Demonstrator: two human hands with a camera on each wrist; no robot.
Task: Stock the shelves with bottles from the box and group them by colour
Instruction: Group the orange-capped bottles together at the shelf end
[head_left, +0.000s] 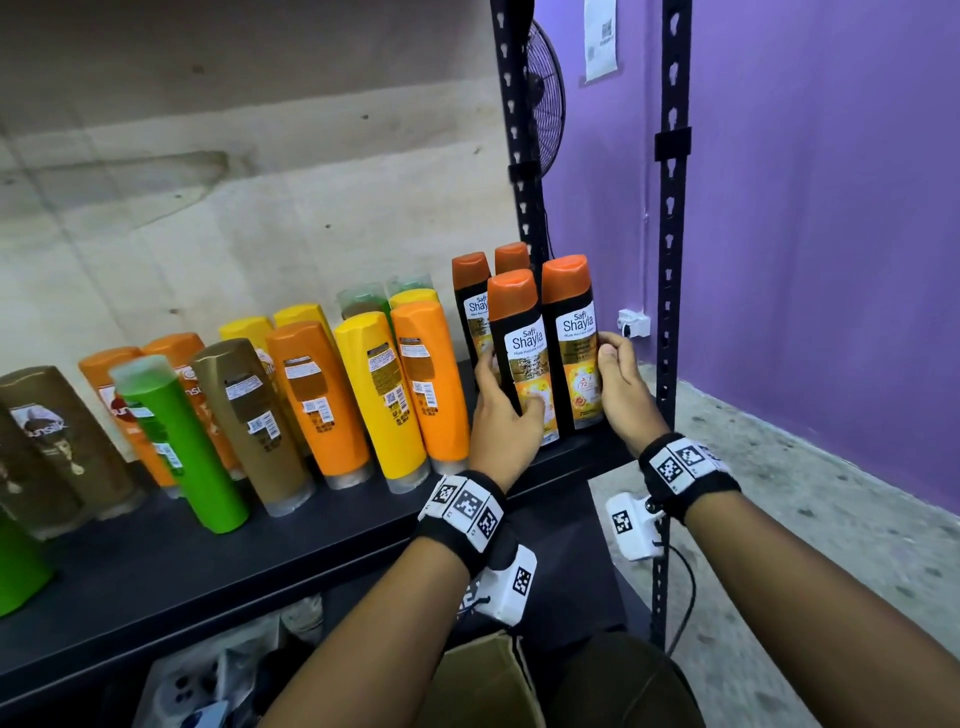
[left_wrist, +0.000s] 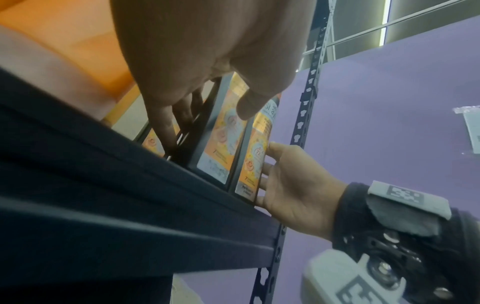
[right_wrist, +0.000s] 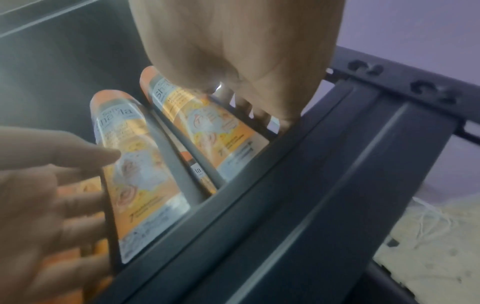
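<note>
Two black bottles with orange caps stand side by side at the right end of the dark shelf (head_left: 260, 561). My left hand (head_left: 498, 410) holds the left bottle (head_left: 519, 343), thumb on its front label and fingers (left_wrist: 162, 125) along its left side. My right hand (head_left: 621, 384) holds the right bottle (head_left: 571, 332), thumb at its front edge and fingers behind its right side. Both bottles rest upright on the shelf, touching each other. Two more black bottles (head_left: 470, 291) stand right behind them. The wrist views show the same pair (right_wrist: 140, 164) from below the shelf edge.
Left of my hands stand orange (head_left: 431, 374), yellow (head_left: 379, 384), brown (head_left: 249, 415) and green (head_left: 182, 441) bottles in mixed rows. A black slotted post (head_left: 670, 260) rises just right of my right hand. A cardboard box (head_left: 483, 680) sits below the shelf.
</note>
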